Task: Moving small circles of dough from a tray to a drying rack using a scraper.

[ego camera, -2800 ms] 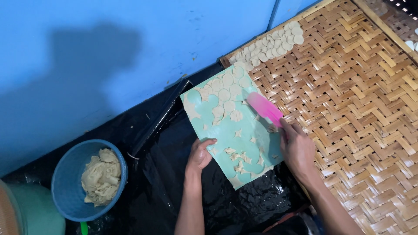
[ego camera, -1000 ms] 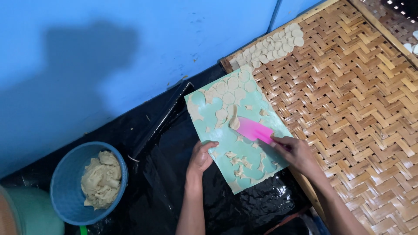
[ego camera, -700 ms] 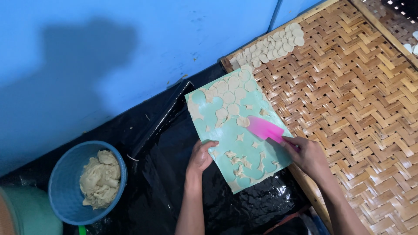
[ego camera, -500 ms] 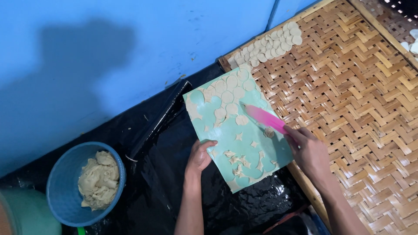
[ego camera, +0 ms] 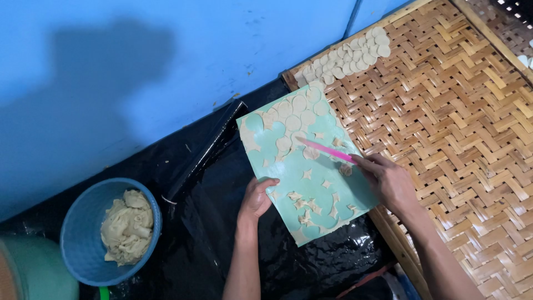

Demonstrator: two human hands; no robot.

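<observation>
Two hands at a green board (ego camera: 311, 183) — left hand (ego camera: 256, 197) gripping its edge, right hand (ego camera: 388, 180) closed on a pink scraper (ego camera: 325, 149) over dough rounds (ego camera: 294, 119) — woven tray (ego camera: 461, 128) alongside.

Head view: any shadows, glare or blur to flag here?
Head view: a large soft shadow on the blue wall; glare patches on the wet-looking black sheet; pink scraper in the right hand slightly smeared; green board and woven tray evenly lit, sharp.
</observation>
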